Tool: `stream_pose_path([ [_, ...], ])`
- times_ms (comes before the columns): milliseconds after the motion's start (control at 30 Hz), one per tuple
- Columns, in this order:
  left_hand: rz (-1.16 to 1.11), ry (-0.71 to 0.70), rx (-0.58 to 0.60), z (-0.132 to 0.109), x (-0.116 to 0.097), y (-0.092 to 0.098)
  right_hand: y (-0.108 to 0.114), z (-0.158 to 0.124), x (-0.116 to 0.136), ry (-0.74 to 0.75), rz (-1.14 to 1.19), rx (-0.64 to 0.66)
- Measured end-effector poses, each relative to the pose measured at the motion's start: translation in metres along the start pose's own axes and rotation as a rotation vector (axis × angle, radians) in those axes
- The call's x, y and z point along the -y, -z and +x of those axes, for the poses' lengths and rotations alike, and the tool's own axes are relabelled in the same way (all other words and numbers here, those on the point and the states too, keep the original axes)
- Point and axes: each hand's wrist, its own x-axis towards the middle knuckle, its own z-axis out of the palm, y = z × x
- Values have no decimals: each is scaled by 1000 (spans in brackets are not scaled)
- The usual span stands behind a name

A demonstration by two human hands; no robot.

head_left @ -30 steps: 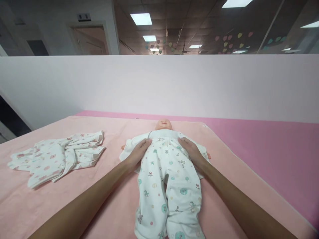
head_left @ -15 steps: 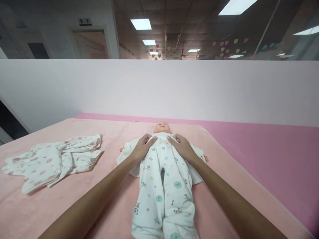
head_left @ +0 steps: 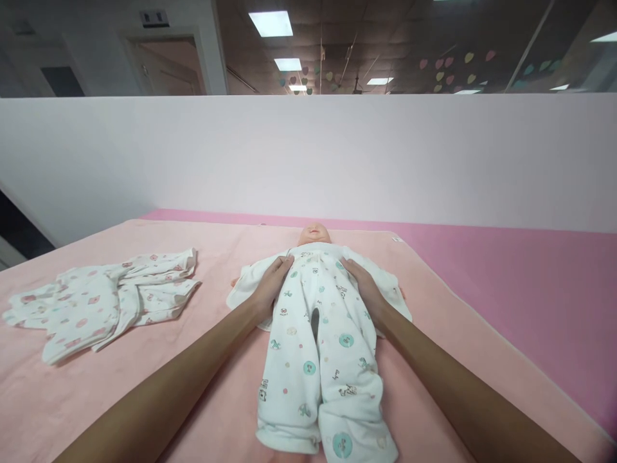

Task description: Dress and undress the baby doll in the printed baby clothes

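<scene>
A baby doll [head_left: 315,234] lies on its back, head away from me, in a white top [head_left: 385,270] with its sleeves spread to both sides. White baby trousers [head_left: 313,308] with green and grey prints reach up to its chest, and both legs of the trousers point towards me. My left hand [head_left: 270,286] is closed on the left edge of the trousers near the waistband. At the opposite edge my right hand [head_left: 365,289] grips the trousers the same way. Some fingertips of each hand are hidden against the cloth.
To the left lies a crumpled white baby garment [head_left: 101,302] with pink prints. Everything rests on a pale pink blanket [head_left: 212,386] over a darker pink surface [head_left: 520,296]. A white wall panel [head_left: 308,154] rises behind, with windows above it.
Both hands have moved outward from the front of the waistband to the sides of the trousers. The trouser legs have shifted slightly and spread, and the view has tilted down a little.
</scene>
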Motion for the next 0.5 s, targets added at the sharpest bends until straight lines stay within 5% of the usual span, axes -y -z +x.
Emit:
stream_pose_path([
  [200, 162, -107, -3, 10, -4, 16, 16, 9, -2, 164, -326, -115],
  [400, 430, -222, 117, 17, -16, -2, -6, 11, 22, 285, -545, -17],
  [500, 474, -322, 66, 27, -17, -7, -11, 23, 26, 317, -539, 0],
])
